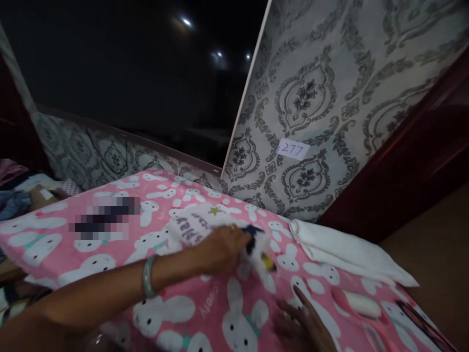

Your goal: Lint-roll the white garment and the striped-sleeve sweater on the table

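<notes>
Pink rabbit-print cloth (128,254) spreads across the surface from the left, below a wall-mounted flat-screen television (128,63). A pale green bangle (147,277) circles the left wrist. Midway lies a white printed garment (192,227) with lettering and a yellow star; the left hand (224,249) grips its bunched fabric. Just right, the blurred right hand (302,318) hovers low over the cloth, fingers spread, holding nothing visible. Farther right lie a folded white cloth (348,249) and a pink-and-white roller (361,304).
</notes>
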The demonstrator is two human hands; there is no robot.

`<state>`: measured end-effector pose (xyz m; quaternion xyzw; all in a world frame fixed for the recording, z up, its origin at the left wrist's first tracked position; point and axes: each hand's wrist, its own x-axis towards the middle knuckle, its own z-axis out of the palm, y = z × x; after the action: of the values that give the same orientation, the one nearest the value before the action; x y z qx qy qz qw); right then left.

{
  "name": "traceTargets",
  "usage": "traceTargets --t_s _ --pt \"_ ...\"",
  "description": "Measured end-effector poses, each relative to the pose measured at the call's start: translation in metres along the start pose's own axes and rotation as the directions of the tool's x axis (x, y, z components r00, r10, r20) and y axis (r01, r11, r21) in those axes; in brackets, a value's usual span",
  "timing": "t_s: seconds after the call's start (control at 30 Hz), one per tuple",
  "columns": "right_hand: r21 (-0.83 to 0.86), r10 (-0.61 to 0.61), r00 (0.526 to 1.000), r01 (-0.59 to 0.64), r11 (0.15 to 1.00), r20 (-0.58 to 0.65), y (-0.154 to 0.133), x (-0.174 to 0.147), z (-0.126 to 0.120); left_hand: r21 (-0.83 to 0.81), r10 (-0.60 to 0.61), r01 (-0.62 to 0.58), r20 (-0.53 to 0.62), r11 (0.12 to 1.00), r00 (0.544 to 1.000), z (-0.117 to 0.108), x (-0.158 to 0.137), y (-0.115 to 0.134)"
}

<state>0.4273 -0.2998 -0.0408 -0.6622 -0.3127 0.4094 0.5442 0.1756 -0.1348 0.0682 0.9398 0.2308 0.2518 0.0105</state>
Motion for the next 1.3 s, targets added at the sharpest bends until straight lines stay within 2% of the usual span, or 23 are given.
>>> traceTargets --t_s 0.03,0.1,0.13,0.17,0.23,0.27,0.3,0.33,0.37,0.4,0.43,0.5,0.63,0.73,0.83,0.9,0.97,1.07,1.13,1.17,1.2,1.23,1.3 --pt "0.18 0.112 0.988 -0.13 0.975 0.107 -0.006 0.0 0.013 -0.055 0.142 -0.139 0.067 0.989 0.988 0.009 -0.01 0.025" --pt "0.341 0.168 0.952 -0.251 0.906 0.254 -0.017 0.0 0.032 -0.211 0.389 -0.353 0.165 0.911 0.906 0.018 -0.027 0.057" --pt "0.374 0.164 0.942 -0.271 0.887 0.294 -0.02 -0.001 0.036 -0.294 0.438 -0.377 0.177 0.878 0.881 0.018 -0.033 0.063" --pt "0.393 0.146 0.939 -0.267 0.88 0.311 -0.023 -0.003 0.038 -0.36 0.422 -0.345 0.162 0.867 0.892 0.016 -0.037 0.061" --pt "0.409 0.111 0.94 -0.244 0.879 0.322 -0.025 -0.007 0.036 -0.413 0.193 -0.139 0.092 0.9 0.977 0.006 -0.04 0.036" --pt "0.406 0.1 0.942 -0.232 0.884 0.32 -0.026 -0.008 0.034 -0.4 0.008 0.009 0.041 0.917 0.999 0.0 -0.04 0.016" --pt "0.396 0.093 0.944 -0.221 0.891 0.317 -0.026 -0.009 0.033 -0.345 -0.186 0.172 -0.008 0.923 0.983 -0.006 -0.04 -0.007" --pt "0.382 0.086 0.946 -0.209 0.9 0.313 -0.027 -0.01 0.032 -0.303 -0.38 0.355 -0.024 0.885 0.925 -0.011 -0.04 -0.031" --pt "0.367 0.079 0.95 -0.193 0.91 0.304 -0.028 -0.009 0.032 -0.282 -0.571 0.544 -0.017 0.79 0.821 -0.015 -0.04 -0.054" --pt "0.353 0.072 0.954 -0.177 0.919 0.291 -0.029 -0.008 0.034 -0.28 -0.726 0.7 0.014 0.657 0.687 -0.018 -0.04 -0.075" --pt "0.344 0.064 0.958 -0.161 0.925 0.278 -0.03 -0.006 0.036 -0.271 -0.771 0.753 0.057 0.6 0.634 -0.019 -0.04 -0.093" --pt "0.335 0.054 0.965 -0.142 0.931 0.258 -0.032 0.0 0.043 -0.278 -0.811 0.818 0.174 0.503 0.558 -0.019 -0.039 -0.117" --pt "0.355 0.003 0.971 -0.091 0.93 0.239 -0.036 0.014 0.059 -0.324 -0.801 0.861 0.34 0.393 0.493 -0.013 -0.03 -0.127" --pt "0.368 -0.029 0.979 -0.047 0.929 0.2 -0.044 0.026 0.067 -0.405 -0.781 0.844 0.37 0.352 0.503 -0.012 -0.019 -0.118" --pt "0.318 -0.116 0.976 0.053 0.947 0.184 -0.069 0.041 0.069 -0.538 -0.724 0.768 0.366 0.348 0.585 -0.022 -0.003 -0.103" --pt "0.24 -0.247 0.956 0.205 0.949 0.159 -0.097 0.054 0.067 -0.617 -0.692 0.697 0.321 0.365 0.647 -0.039 0.01 -0.094" --pt "0.147 -0.422 0.904 0.409 0.901 0.072 -0.13 0.069 0.061 -0.701 -0.659 0.57 0.19 0.428 0.728 -0.063 0.025 -0.089" --pt "-0.01 -0.686 0.722 0.688 0.726 -0.092 -0.175 0.091 0.045 -0.752 -0.552 0.286 -0.121 0.593 0.825 -0.101 0.043 -0.096" --pt "-0.13 -0.787 0.594 0.778 0.615 -0.167 -0.188 0.104 0.033 -0.72 -0.501 0.165 -0.282 0.674 0.818 -0.116 0.048 -0.107" --pt "-0.183 -0.81 0.555 0.791 0.584 -0.189 -0.187 0.11 0.028 -0.718 -0.524 0.164 -0.313 0.677 0.792 -0.118 0.046 -0.114" --pt "-0.224 -0.817 0.541 0.786 0.576 -0.2 -0.18 0.115 0.023 -0.734 -0.575 0.2 -0.301 0.649 0.761 -0.115 0.041 -0.12" --pt "-0.248 -0.803 0.563 0.764 0.596 -0.194 -0.168 0.119 0.019 -0.76 -0.638 0.259 -0.252 0.596 0.728 -0.108 0.034 -0.125" --pt "-0.267 -0.722 0.678 0.677 0.686 -0.138 -0.131 0.124 0.014 -0.804 -0.74 0.403 -0.069 0.438 0.669 -0.084 0.012 -0.131"
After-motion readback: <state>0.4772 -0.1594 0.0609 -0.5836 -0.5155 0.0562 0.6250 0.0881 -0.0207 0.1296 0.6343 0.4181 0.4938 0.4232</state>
